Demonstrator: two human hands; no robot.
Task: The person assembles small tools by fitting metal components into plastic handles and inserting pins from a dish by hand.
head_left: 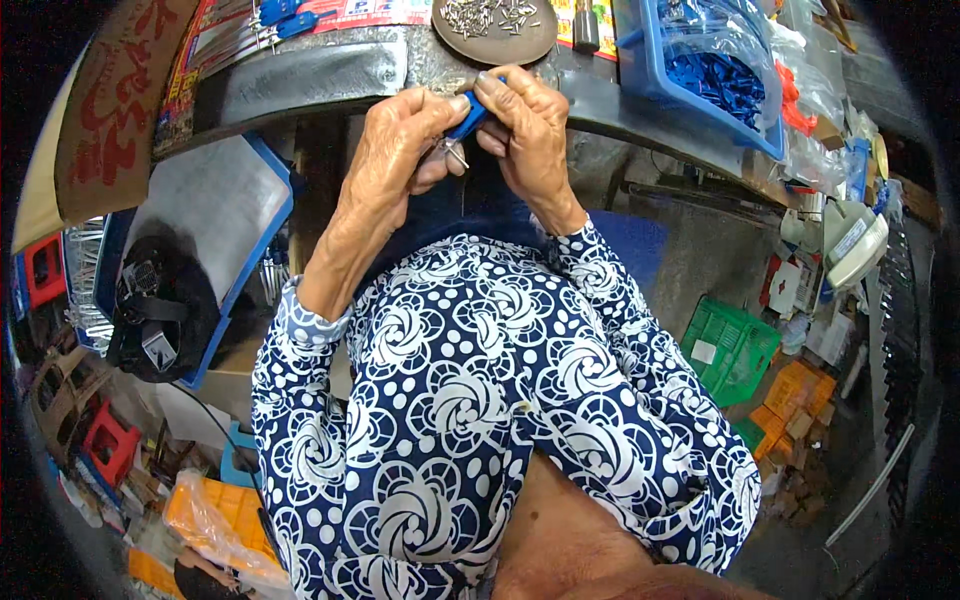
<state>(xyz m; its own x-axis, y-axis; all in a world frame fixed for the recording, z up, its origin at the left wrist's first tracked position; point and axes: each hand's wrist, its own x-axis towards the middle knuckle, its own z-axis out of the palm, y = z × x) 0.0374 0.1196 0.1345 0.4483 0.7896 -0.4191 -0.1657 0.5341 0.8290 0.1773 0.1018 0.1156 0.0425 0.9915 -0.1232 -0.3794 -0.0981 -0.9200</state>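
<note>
Close together at the bench's front edge, both hands grip a small blue plastic piece. My left hand pinches it from the left with its thumb on top. From the right, my right hand holds it between thumb and curled fingers. A short metal piece pokes out just below the blue piece, by the left fingers; whether the two are joined I cannot tell. Just beyond the hands stands a round brown dish with many small metal pins. The fingers cover much of the blue piece.
A blue bin with bagged blue plastic parts stands at the right. Blue-handled metal rods lie at the back left. A dark cylinder is beside the dish. Lower down are a blue-rimmed tray and a green crate.
</note>
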